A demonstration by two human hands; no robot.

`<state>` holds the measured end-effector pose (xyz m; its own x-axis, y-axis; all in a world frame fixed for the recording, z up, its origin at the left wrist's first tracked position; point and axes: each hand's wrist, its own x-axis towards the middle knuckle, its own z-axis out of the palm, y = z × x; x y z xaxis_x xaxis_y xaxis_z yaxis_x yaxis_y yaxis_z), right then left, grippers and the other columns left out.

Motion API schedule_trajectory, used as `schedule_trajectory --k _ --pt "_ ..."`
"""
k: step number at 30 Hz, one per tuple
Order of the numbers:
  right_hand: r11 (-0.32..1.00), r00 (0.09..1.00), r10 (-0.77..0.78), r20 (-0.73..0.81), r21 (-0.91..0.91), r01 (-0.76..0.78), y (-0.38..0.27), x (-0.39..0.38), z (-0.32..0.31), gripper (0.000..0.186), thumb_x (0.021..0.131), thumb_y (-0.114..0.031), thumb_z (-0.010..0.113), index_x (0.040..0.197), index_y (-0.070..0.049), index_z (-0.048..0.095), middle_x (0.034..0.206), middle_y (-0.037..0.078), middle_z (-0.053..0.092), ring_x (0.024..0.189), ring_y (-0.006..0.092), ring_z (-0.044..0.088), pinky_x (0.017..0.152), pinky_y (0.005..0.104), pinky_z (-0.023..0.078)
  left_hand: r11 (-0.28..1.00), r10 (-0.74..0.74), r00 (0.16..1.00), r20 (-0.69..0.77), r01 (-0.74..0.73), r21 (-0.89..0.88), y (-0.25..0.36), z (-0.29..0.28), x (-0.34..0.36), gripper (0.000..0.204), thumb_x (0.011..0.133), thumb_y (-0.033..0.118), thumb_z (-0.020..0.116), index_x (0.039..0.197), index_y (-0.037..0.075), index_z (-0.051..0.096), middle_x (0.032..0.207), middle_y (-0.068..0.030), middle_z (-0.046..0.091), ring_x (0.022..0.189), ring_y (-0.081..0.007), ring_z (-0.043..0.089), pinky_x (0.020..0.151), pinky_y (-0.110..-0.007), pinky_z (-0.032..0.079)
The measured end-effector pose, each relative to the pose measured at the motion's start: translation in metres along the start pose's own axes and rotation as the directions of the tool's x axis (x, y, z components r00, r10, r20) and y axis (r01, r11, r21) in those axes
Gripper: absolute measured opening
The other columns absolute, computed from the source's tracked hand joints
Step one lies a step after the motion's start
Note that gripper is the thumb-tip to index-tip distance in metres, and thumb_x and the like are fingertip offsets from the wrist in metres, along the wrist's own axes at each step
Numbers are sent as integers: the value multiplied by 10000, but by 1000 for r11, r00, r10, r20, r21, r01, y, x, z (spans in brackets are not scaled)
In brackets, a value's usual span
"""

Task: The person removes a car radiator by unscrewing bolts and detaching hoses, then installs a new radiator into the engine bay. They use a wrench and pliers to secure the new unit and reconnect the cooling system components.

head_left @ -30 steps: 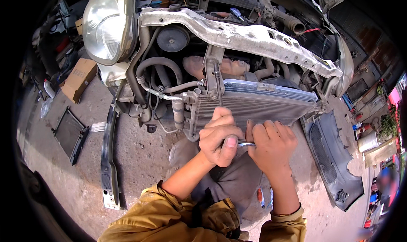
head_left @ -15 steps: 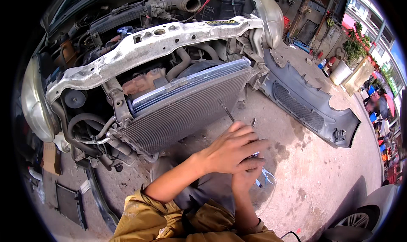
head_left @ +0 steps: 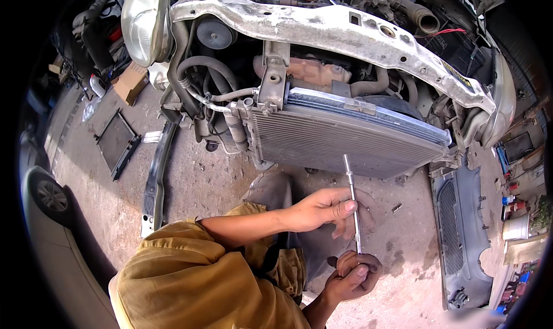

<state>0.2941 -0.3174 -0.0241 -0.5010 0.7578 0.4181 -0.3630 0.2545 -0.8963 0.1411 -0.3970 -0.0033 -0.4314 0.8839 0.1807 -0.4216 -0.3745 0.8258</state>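
My left hand (head_left: pixel 331 211) has its thumb against a long silver socket extension rod (head_left: pixel 351 183), with its fingers partly behind the rod. My right hand (head_left: pixel 354 274) is curled round the rod's lower end. The rod stands out in front of a finned radiator core (head_left: pixel 328 139), which sits angled below a white metal crossbar (head_left: pixel 305 27) at the car's open front. A rusty brown engine part (head_left: pixel 314 70) and hoses (head_left: pixel 207 70) show behind it. A small metal piece (head_left: pixel 397 207) lies on the ground to the right of my hands.
A detached bumper (head_left: pixel 461 225) lies at right. A metal beam (head_left: pixel 155 179), a removed radiator (head_left: pixel 115 145) and a cardboard box (head_left: pixel 129 84) lie on the concrete floor at left. Another car (head_left: pixel 55 242) with its wheel visible stands at lower left. Buckets and plants (head_left: pixel 518 225) are at far right.
The rod, upright near the bracket a second ago, is now lower and farther right in my grip. My hands have separated, the right dropping below the left. The view has swung about.
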Motion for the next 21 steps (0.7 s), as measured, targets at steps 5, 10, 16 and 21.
schedule_trajectory --k 5,10,16,21 --pt "979 876 195 440 -27 -204 -18 -4 64 345 883 -123 686 1106 99 546 936 151 626 583 196 570 568 280 473 963 191 970 -150 -215 -164 35 -31 -30 350 1070 311 409 1141 -9 529 793 -157 666 576 -108 495 552 -237 399" --pt "907 777 -87 623 -274 321 -2 -10 85 286 825 -46 688 1061 76 582 788 158 676 574 275 624 559 357 473 964 139 966 -216 -182 -194 42 -60 -66 363 1064 331 418 1121 -10 529 791 -160 660 622 -136 559 547 -246 399" --pt "793 745 -97 660 -401 458 -6 -13 109 266 801 -22 670 1044 67 606 766 143 667 540 285 595 535 376 454 950 152 964 -220 -204 -235 45 -84 -75 363 1062 319 412 1069 -33 501 748 -191 620 590 -186 574 512 -255 418" --pt "593 724 -120 679 -536 601 -17 -20 118 275 806 -34 682 1057 55 613 753 115 659 536 273 591 523 375 448 897 186 980 -77 -201 -394 36 -99 -74 348 1055 304 438 1064 -38 500 783 -179 616 563 -151 529 512 -238 409"
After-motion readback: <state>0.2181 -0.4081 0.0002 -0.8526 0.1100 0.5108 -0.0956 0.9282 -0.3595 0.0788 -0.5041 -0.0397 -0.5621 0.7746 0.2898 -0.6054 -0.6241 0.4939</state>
